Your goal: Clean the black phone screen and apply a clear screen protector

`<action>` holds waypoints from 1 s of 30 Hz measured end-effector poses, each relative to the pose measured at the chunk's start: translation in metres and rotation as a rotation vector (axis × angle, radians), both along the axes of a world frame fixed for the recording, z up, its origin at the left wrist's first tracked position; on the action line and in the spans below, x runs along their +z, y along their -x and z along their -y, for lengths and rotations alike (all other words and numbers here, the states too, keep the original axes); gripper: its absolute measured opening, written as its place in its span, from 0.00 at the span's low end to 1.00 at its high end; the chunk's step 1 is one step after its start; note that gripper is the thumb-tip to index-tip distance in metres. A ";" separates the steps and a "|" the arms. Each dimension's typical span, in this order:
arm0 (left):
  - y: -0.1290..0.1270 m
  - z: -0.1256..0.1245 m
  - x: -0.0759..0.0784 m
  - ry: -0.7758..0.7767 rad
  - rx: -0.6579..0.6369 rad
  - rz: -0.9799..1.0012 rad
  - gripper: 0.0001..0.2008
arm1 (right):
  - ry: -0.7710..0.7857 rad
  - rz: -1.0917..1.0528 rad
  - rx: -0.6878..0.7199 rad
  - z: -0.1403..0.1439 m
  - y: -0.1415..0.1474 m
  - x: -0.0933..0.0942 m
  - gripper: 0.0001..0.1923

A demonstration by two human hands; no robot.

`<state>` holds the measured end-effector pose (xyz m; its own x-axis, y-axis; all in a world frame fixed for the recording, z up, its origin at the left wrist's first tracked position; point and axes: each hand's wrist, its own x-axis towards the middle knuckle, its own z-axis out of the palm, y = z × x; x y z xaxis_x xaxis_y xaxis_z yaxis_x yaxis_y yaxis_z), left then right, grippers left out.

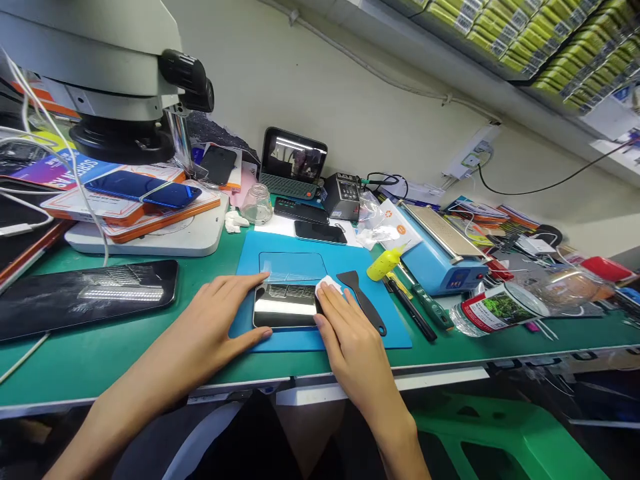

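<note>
A smartphone (285,307) lies face up on a blue mat (320,341), its dark glossy screen reflecting a bright strip. My left hand (227,310) holds the phone at its left end, index finger on the far edge and thumb at the near corner. Under the fingertips of my right hand (353,327), a folded white wipe (327,283) is pressed against the phone's right end. Just behind the phone is a clear glass sheet with a dark border (293,263). A black plastic scraper (363,300) lies to the right of the wipe.
Right of the mat are a yellow bottle (385,263), pen-like tools (413,310), a blue heating plate machine (445,260) and a tilted clear jar (500,309). A microscope (120,87) overhangs the left side. A large dark screen (90,297) lies at left.
</note>
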<state>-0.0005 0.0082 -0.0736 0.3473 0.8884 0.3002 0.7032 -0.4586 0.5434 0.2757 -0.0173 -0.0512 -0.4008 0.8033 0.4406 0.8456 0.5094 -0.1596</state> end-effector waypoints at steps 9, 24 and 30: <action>-0.003 0.001 0.007 0.003 0.004 0.027 0.34 | -0.060 -0.026 0.007 0.032 -0.012 -0.012 0.29; -0.004 0.001 0.008 -0.082 -0.037 -0.027 0.35 | -0.047 0.041 0.089 0.019 0.000 0.002 0.24; -0.002 0.002 0.004 -0.038 -0.020 -0.002 0.36 | -0.012 0.037 0.074 0.001 0.023 0.003 0.24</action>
